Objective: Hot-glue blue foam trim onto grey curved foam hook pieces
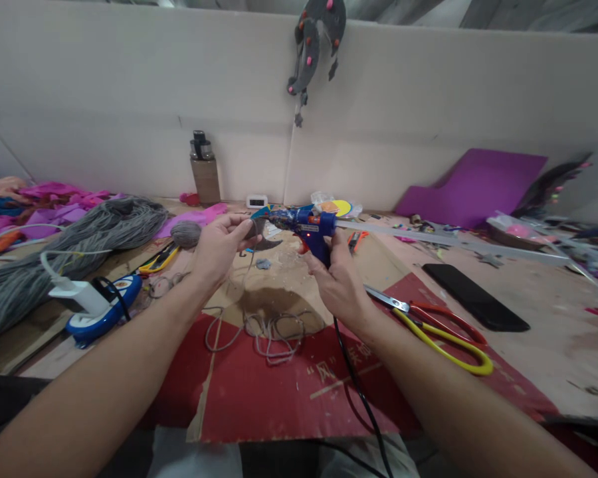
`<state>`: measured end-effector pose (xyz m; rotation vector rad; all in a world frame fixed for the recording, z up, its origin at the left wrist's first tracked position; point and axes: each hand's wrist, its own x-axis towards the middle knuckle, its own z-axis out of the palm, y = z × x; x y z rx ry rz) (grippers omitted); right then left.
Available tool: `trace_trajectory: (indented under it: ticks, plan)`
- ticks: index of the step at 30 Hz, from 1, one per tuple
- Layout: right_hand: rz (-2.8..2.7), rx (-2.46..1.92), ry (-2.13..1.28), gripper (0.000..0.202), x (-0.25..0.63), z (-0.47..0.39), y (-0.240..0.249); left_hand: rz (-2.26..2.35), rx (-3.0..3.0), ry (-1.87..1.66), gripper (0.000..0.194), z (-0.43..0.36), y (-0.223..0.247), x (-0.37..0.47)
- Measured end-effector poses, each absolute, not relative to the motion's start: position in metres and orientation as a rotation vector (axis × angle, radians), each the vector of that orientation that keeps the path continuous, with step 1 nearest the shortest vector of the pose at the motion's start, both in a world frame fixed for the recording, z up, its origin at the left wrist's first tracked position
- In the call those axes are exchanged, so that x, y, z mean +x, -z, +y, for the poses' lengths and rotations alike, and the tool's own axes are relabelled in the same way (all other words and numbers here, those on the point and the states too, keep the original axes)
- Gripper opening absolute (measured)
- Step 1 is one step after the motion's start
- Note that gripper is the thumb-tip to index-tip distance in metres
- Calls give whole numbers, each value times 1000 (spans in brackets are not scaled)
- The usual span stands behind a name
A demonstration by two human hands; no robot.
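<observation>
In my right hand [341, 279] is a blue hot glue gun [316, 232], its nozzle pointing left and a long clear glue stick [443, 240] running out of its back. My left hand [222, 245] pinches a dark grey crescent-shaped felt piece [266, 243], close to the nozzle. Grey yarn [274, 332] hangs down from the left fingers and lies in loose loops on the red and brown cardboard [259, 405]. Below the nozzle lies a small grey scrap [263, 264]. Whether glue is coming out, I cannot tell.
Red-and-yellow-handled scissors [438, 328] and a black phone [476, 297] lie at right. A blue power strip [104, 312], a yellow utility knife [160, 257] and a grey yarn hank [94, 232] are at left. The gun's black cord [359, 392] drops over the front edge.
</observation>
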<state>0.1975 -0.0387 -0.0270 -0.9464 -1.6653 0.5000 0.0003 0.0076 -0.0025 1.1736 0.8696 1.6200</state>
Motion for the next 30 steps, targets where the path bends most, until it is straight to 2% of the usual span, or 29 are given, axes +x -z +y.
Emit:
trace_trajectory:
  ticks: [11, 30]
  plan:
    - [-1645, -964, -485, 33, 199, -39, 24, 877, 1161, -1632, 14, 8, 1, -1]
    - [-1599, -984, -524, 31, 200, -38, 24, 849, 1158, -1632, 18, 7, 1, -2]
